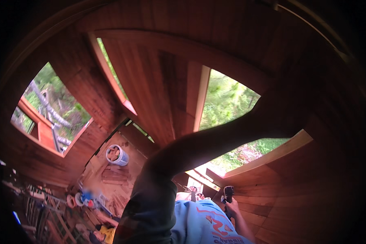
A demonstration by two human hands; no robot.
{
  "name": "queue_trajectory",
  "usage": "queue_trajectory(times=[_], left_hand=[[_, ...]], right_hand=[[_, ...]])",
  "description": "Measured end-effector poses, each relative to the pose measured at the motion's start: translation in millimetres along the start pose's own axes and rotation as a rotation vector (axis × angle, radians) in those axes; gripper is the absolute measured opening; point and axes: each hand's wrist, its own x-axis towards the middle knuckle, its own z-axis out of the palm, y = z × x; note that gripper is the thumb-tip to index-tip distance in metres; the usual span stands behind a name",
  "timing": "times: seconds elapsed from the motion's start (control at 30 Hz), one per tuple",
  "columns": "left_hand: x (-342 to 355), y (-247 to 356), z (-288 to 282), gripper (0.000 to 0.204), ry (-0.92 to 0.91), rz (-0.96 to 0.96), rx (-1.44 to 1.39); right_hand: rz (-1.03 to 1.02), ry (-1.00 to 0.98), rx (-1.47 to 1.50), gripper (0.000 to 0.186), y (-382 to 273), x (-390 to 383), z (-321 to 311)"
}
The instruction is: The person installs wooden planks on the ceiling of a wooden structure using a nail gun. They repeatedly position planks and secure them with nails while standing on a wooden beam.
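Observation:
My left arm reaches up and across to the right, past a window opening in the reddish-brown plank wall. My left hand is near the dark wall beside that opening; deep shadow hides its fingers and anything in them. Low on the right, at the side of my blue shirt, my right hand is closed around the grip of a dark hand tool. Its stubby head points up, and its exact kind is not clear. Horizontal boards line the wall next to it.
A white bucket of wood offcuts stands on the floor beside loose boards. At lower left, a person in yellow is near a blue machine and stacked lumber. Another window opening is on the left.

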Motion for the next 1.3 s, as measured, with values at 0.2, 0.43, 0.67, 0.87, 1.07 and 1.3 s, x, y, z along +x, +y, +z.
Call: queue_trajectory(times=[0.2, 0.43, 0.67, 0.87, 1.07, 1.3], left_hand=[[-285, 75, -69, 0.041, -0.794, -1.067, -0.065], [-508, 283, -202, 0.053, -1.437, -1.973, -0.158], [-557, 376, -225, 0.060, -0.833, -2.436, 0.187], [-517, 405, -233, 0.059, 0.171, -2.541, 0.121], [-600, 539, -254, 0.047, 0.124, -2.538, 0.513], [-613, 650, -225, 0.033, 0.387, -2.681, 0.724]], right_hand=[[0.115, -0.051, -0.150, 0.043, 13, 17, -15], [0.051, -0.114, -0.344, 0.041, 42, 34, -36], [0.015, -0.246, -0.407, 0.037, 32, 60, -37], [-0.179, -0.310, -0.821, 0.032, 16, 87, 8], [-0.285, -0.441, -1.079, 0.051, -12, 76, 78], [-0.688, -0.793, -1.418, 0.069, -13, 74, 140]])
